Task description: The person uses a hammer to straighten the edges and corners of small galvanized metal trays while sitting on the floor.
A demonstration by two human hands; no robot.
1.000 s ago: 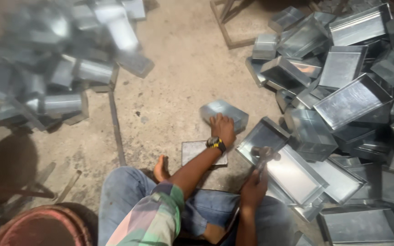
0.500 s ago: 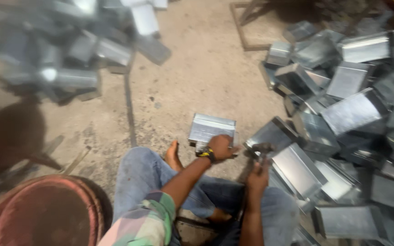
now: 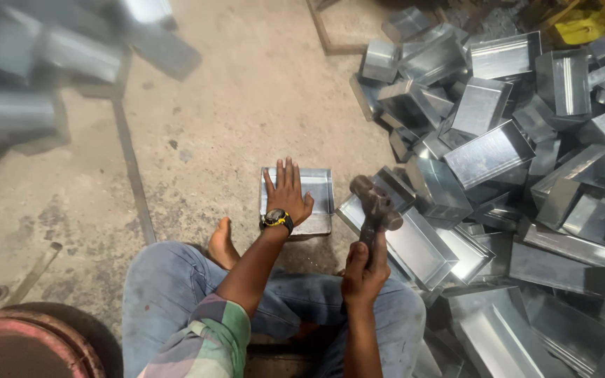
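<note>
While the person sits on the ground, the head camera looks down on these things, largest first:

Floor: bare, dusty concrete floor point(image 3: 246, 91), with a thin dark metal strip point(image 3: 133, 175) lying across it on the left.

Right pile: a big heap of shiny galvanised sheet-metal trays point(image 3: 512, 140), rectangular and tumbled at all angles, reaching right up to the person's right knee.

Left pile: a second, blurred heap of grey metal pieces point(image 3: 43, 63) at top left, well apart from the hands.

Person: blue jeans, plaid sleeve, one bare foot point(image 3: 222, 245) just left of the work.

Work piece: one shallow rectangular metal tray point(image 3: 316, 183) lies open side up on the floor, in front of the knees, between the foot and the right pile.

Left hand: left hand point(image 3: 288, 192) lies flat, fingers spread, pressing on the tray; a black and yellow wristwatch point(image 3: 277, 220) is on the wrist.

Right hand: right hand point(image 3: 364, 269) is closed round the handle of a dark metal hammer point(image 3: 376, 203), head raised above the tray's right edge and not touching it.

Progress: as a judgement, this tray is pinned and ready for striking; which pile is finished cannot be told.
</note>
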